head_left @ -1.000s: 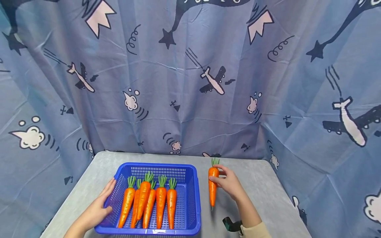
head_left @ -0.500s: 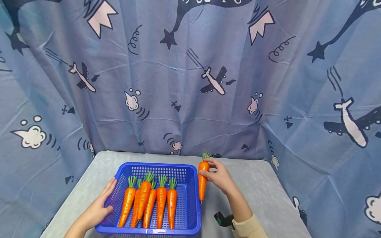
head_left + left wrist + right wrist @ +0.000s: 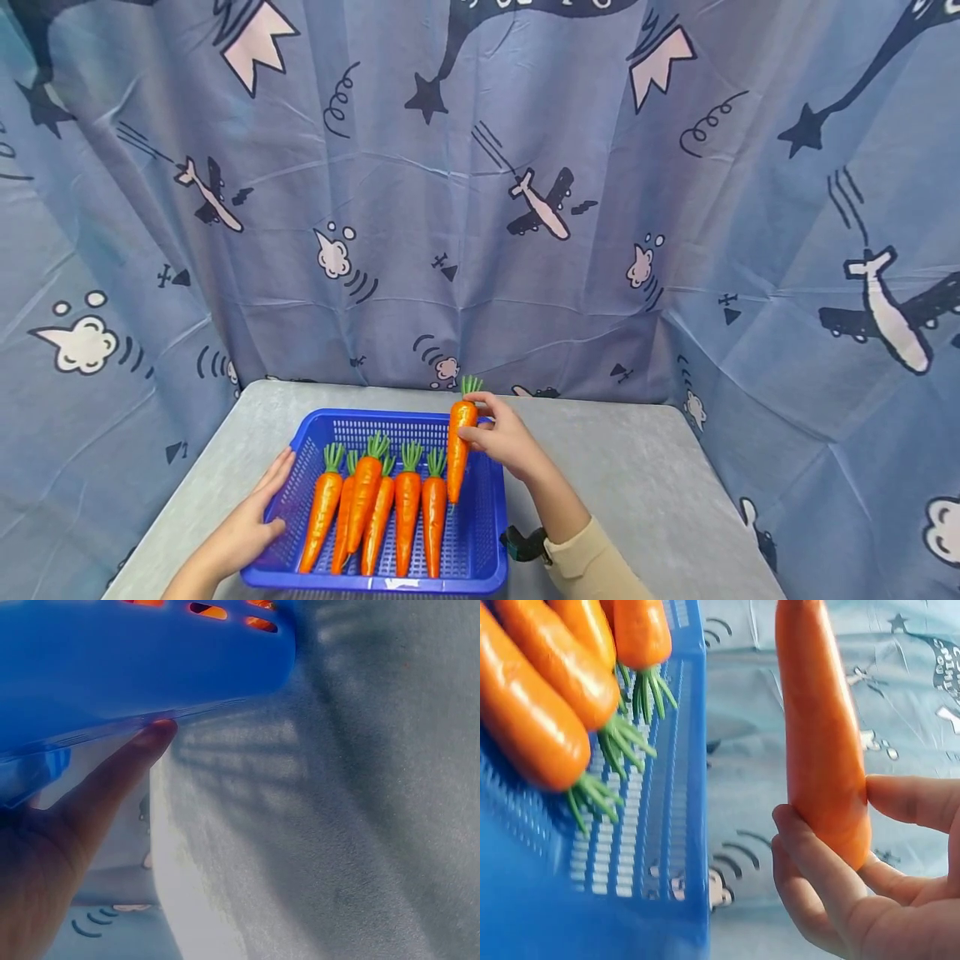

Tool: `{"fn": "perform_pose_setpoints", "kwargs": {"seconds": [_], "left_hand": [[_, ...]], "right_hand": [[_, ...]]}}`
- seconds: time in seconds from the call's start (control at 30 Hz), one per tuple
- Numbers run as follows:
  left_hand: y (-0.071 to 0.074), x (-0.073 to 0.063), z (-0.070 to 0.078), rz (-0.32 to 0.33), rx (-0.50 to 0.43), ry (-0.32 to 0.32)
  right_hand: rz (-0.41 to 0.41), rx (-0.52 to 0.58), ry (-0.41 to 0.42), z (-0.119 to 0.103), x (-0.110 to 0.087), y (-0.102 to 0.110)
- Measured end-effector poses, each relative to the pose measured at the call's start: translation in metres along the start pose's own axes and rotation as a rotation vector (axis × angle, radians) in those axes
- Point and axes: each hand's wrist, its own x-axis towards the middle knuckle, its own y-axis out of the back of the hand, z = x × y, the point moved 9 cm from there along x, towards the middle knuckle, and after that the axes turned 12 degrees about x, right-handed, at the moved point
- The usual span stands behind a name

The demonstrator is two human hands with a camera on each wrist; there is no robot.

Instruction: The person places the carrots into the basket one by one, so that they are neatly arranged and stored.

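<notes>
A blue plastic basket (image 3: 480, 554) stands on the table with several orange carrots (image 3: 407, 517) lying in it, green tops toward the far side. My right hand (image 3: 506, 437) pinches one more carrot (image 3: 460, 442) near its leafy end, above the right part of the basket, tip pointing down. The right wrist view shows thumb and fingers on both sides of this carrot (image 3: 821, 727). My left hand (image 3: 243, 533) rests against the basket's left side with straight fingers. In the left wrist view a fingertip (image 3: 157, 733) touches the basket's lower edge (image 3: 150, 682).
The basket sits on a grey table (image 3: 622, 483), whose far edge meets a blue patterned curtain (image 3: 480, 250). A dark strap (image 3: 525, 544) is on my right wrist, close to the basket's right rim.
My right hand has carried the carrot leftward from beside the basket, over its right rim, to above the inside. The left hand and the basket have stayed in place.
</notes>
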Motion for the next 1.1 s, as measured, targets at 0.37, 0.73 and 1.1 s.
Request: {"fn": "perform_pose_setpoints", "kwargs": {"seconds": [0.37, 0.73, 1.1], "left_hand": [[-0.001, 0.0, -0.001, -0.004, 0.002, -0.002], [-0.001, 0.001, -0.002, -0.023, 0.001, 0.025], [0.0, -0.001, 0.001, -0.007, -0.012, -0.007]], "right_hand": [[-0.123, 0.158, -0.106, 0.016, 0.013, -0.056], [-0.158, 0.038, -0.18, 0.032, 0.018, -0.087], [-0.209, -0.08, -0.203, 0.054, 0.019, -0.109]]}}
